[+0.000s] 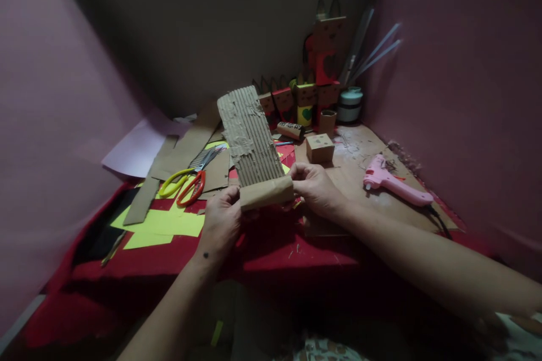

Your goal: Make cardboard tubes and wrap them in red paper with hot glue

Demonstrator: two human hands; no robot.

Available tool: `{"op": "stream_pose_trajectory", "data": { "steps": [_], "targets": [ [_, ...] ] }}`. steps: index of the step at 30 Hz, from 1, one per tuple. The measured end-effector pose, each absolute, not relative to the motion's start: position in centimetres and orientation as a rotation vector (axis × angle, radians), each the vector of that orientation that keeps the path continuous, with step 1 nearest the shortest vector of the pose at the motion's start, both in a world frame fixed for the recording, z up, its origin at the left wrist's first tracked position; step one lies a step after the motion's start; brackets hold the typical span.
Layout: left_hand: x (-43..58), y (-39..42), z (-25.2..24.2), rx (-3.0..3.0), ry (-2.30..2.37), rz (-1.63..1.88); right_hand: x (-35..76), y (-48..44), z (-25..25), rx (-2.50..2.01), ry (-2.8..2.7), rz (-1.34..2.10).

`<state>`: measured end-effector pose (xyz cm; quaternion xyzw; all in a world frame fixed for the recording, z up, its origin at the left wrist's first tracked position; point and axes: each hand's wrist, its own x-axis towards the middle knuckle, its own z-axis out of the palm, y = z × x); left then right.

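A strip of corrugated cardboard [253, 138], its ridges bared and patches of torn paper on it, stands up from between my hands. Its near end is curled over, showing a smooth brown outer side. My left hand [221, 223] pinches the left end of that curl, thumb on top. At the right end, my right hand [315, 189] grips the curl between thumb and fingers. Some fingertips are hidden behind the cardboard. Just beyond my right hand sits a small cardboard box [320, 148] with marks on its top.
Red-handled scissors [192, 187] and yellow-handled scissors [175, 180] lie left among yellow paper [169, 225] and cardboard strips. A pink glue gun [396, 183] rests on a cardboard sheet at right, its cord trailing. Several cardboard figures [305, 104] and a lidded teal jar [350, 106] stand behind.
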<state>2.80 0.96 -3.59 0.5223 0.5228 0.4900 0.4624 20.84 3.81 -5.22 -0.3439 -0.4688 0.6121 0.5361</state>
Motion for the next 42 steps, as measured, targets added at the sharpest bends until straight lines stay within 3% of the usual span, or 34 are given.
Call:
{"op": "stream_pose_trajectory", "data": {
  "steps": [11, 21, 34, 42],
  "targets": [
    [1.3, 0.7, -4.6, 1.509, 1.359, 1.416, 20.7, 2.0, -5.1, -0.608, -1.452, 0.986],
    [1.4, 0.0, -5.5, 1.678, 1.331, 1.482, 21.3, 2.3, -4.0, -0.636, -1.259, 1.725],
    [2.9, 0.4, -4.4, 1.658, 1.365, 1.307, 21.4, 2.6, -4.1, -0.753, -1.199, 1.647],
    [4.1, 1.6, -4.7, 1.326, 1.196, 1.178, 21.6, 4.1, -4.6, -0.816, -1.067, 1.897]
  ]
}}
